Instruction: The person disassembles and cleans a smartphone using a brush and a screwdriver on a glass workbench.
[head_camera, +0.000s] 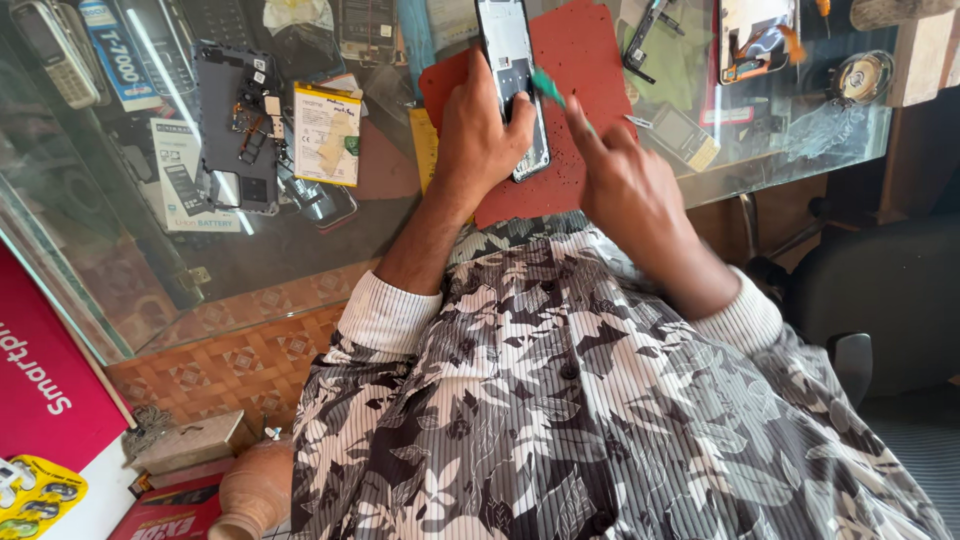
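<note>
The left hand lies over the lower half of an opened phone, fingers curled round its edge and thumb pressing on top, so it pins the phone flat on the red mat that sits on the glass counter. The right hand is closed in a pinch on a thin teal pry tool, index finger stretched along it, and the tip of the tool meets the phone's right edge just above the left thumb.

The work in hand looks like prying or lifting a part inside the phone. To do it well, the left hand should keep firm downward pressure so the phone does not skate on the mat, while the tool goes in at a shallow angle, with small levering moves rather than one hard push. The tool tip sits close to the left thumb, so a slip could jab it; keeping the thumb just clear of the line of push would be wise.

To the left, well apart, lie a dark phone back frame with small parts on it and a yellow-and-white battery
</note>
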